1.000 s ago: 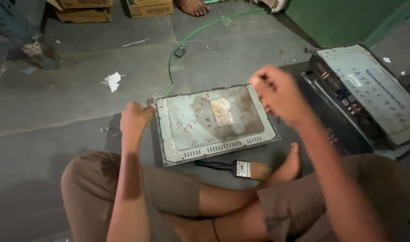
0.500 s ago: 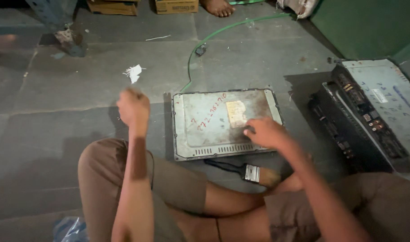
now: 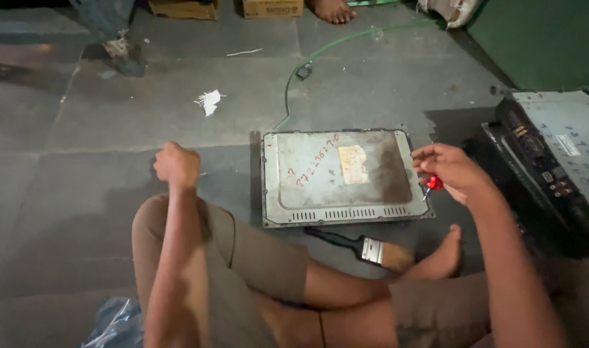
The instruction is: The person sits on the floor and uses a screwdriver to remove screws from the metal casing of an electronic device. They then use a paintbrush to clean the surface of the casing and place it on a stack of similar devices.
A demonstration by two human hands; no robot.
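where it pressed before, right hand off the metal panel

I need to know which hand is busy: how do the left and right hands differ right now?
The right hand grips a small red-handled tool at the right edge of the flat metal cover; the left hand is a closed fist with nothing visible in it. The right hand hovers beside the cover; the left is raised above the knee, away from it. Both are bare.
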